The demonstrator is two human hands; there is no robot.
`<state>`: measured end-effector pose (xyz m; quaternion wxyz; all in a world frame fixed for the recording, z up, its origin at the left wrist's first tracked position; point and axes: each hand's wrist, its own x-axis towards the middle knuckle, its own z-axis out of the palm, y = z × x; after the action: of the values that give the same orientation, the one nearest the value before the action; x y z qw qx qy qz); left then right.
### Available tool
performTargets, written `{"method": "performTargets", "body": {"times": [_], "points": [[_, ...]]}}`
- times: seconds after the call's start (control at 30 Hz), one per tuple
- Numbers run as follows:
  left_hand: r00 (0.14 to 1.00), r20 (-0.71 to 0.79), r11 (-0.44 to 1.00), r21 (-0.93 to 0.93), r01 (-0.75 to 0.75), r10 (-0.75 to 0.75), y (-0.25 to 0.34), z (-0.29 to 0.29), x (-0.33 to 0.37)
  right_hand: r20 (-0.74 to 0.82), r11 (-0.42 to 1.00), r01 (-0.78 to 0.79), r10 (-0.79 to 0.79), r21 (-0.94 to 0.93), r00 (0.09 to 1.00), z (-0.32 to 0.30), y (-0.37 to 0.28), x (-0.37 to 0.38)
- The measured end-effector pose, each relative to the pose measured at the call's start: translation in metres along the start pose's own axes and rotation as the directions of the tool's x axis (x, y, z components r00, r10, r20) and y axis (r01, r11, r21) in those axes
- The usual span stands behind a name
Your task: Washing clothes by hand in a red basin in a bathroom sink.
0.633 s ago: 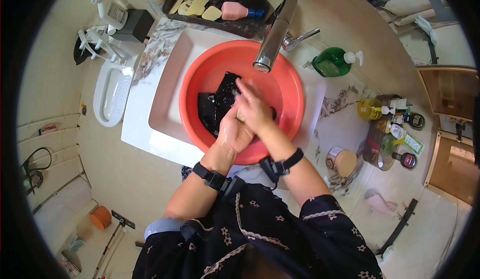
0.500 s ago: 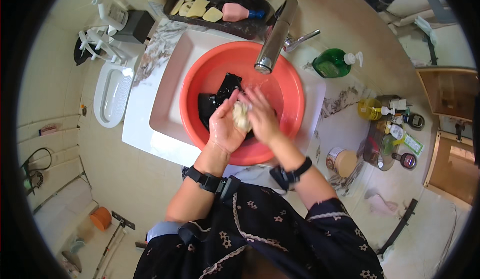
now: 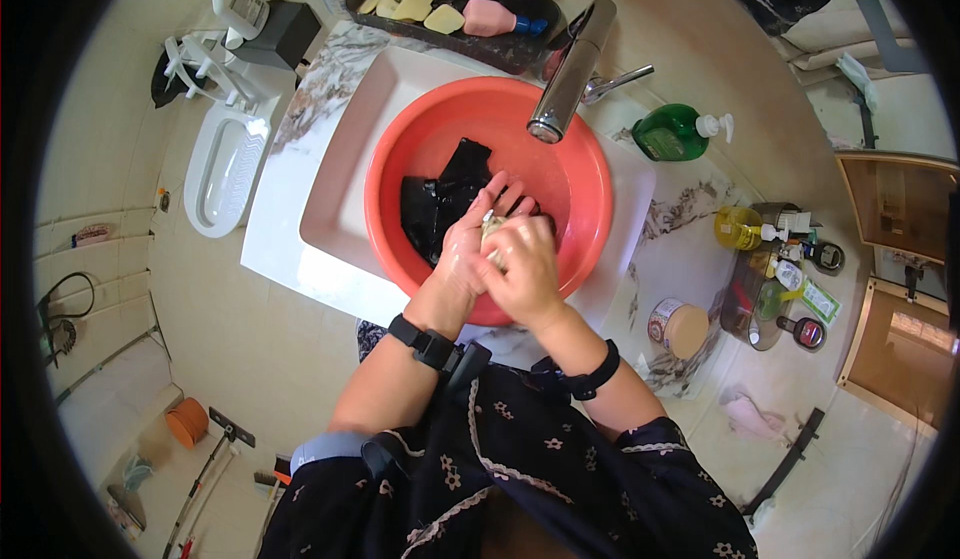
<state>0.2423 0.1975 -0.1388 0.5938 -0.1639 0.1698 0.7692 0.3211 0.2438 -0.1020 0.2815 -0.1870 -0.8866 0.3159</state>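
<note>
Our right hand [image 3: 527, 262], flattened before, now curls around a creamy-white lump [image 3: 492, 227], pinning it against our outstretched left hand [image 3: 461, 257] at frame centre, over black cloth [image 3: 447, 197] in the coral basin [image 3: 592, 204].

Below the left hand [image 3: 464, 254] and right hand [image 3: 527, 267], the basin [image 3: 402, 144] is smooth plastic; ahead-left of them, the black cloth [image 3: 427, 207] looks wet, glossy. Farther ahead, the faucet [image 3: 574, 71] is polished metal; rightward, the tabletop [image 3: 672, 221] is smooth, marble-veined.

That basin [image 3: 567, 199] is coral-red, the cloth [image 3: 438, 202] inside black, the small piece [image 3: 491, 227] cream; brown-grey veins streak the white tabletop [image 3: 690, 221], pale flowers the dark garment [image 3: 600, 464].
</note>
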Motion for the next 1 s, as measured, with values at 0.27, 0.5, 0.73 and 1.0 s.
{"method": "performTargets", "body": {"times": [0.27,0.5,0.73,1.0], "points": [[0.991,0.062,0.989,-0.075,0.127,-0.122,-0.004,-0.007,-0.003,-0.108,0.948,-0.152,0.126,-0.278,0.986,0.022,0.048,0.022],[0.983,-0.032,0.984,0.001,0.18,-0.18,-0.003,-0.012,-0.006,0.178,0.852,-0.48,0.515,-0.207,0.838,0.025,0.05,0.022],[0.99,-0.028,0.988,0.075,0.138,-0.136,0.008,-0.011,0.001,0.025,0.769,-0.59,0.603,0.246,0.797,-0.003,0.066,0.035],[0.992,-0.002,0.992,-0.032,0.122,-0.122,-0.011,-0.009,0.004,0.025,0.921,-0.338,0.349,-0.196,0.937,0.018,0.043,0.029]]}}
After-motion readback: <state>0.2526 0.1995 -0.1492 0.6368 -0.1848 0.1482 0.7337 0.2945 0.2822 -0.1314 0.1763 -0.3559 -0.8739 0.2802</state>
